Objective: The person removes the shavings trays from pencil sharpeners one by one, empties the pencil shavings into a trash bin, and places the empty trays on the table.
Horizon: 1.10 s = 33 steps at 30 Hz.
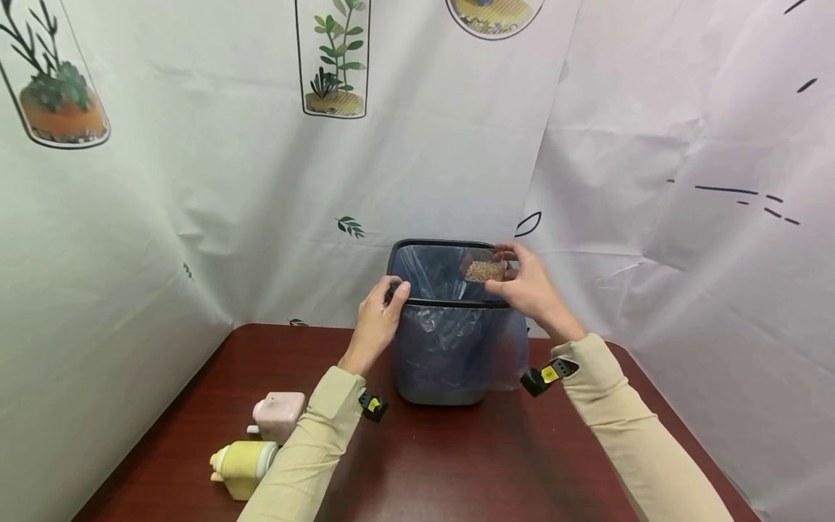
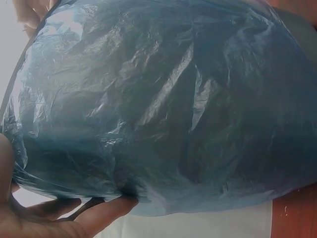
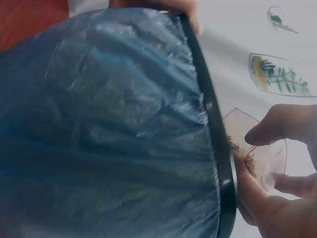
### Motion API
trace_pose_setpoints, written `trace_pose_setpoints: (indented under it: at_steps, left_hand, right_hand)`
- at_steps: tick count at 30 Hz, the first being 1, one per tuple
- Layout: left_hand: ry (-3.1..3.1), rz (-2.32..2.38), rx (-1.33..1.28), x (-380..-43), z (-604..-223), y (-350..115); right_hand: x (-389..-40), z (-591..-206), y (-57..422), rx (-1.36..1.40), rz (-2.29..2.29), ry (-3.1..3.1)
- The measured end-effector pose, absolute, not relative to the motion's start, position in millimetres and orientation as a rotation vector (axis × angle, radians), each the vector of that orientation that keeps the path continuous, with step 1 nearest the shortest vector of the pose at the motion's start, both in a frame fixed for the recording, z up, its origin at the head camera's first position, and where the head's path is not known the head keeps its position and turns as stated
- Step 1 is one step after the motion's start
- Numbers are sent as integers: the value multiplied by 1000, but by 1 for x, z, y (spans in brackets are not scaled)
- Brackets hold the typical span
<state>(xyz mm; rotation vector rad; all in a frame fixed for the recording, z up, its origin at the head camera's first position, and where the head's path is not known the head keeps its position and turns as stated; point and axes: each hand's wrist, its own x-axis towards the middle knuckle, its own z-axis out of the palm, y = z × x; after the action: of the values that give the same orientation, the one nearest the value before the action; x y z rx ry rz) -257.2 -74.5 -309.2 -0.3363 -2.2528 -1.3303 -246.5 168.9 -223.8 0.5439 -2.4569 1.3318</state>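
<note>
Table: I see a dark red, slightly shiny top with rounded far corners.
Room: creased white cloth hangs behind the table and along both sides, printed with plants in jars (one has a tall, leafy green stem).
Table's left side: a pink container and a yellow container sit near the person's beige left sleeve.
Bin: upright toward the far edge, black-rimmed, with a thin, see-through blue bag draped down its outside.
Left hand: I see it gripping the rim at the bin's near left corner.
Right hand: pinches a small clear box between thumb and fingers.
Clear box: holds brown grains; it is at the right side of the bin's mouth, well apart from the left hand.
</note>
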Motion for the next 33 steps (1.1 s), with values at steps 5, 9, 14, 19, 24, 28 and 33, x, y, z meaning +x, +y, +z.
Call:
trace_pose_setpoints:
  at_steps: [5, 9, 14, 19, 24, 28, 33]
  left_hand:
    - [-2249, -1324, -340, -257, -309, -75]
    - [-2244, -1326, -339, -256, -309, -75]
    - [-2243, -1316, -343, -257, -309, -75]
    - [-2247, -1321, -345, -257, -309, -76]
    - [-2252, -1332, -327, -258, -310, -75]
    - [-2241, -1332, -331, -257, -310, -75]
    - [-2238, -1324, -335, -257, -310, -75]
  right_hand:
    - [-247, -225, 167, 546, 1224, -2470]
    - [-247, -224, 164, 548, 1152, -2455]
    - [-245, -223, 161, 578, 970, -2390]
    - [-244, -223, 160, 616, 802, -2330]
    - [-243, -224, 159, 619, 728, -2332]
    - [-244, -223, 158, 623, 705, -2312]
    - [-243, -223, 157, 631, 682, -2306]
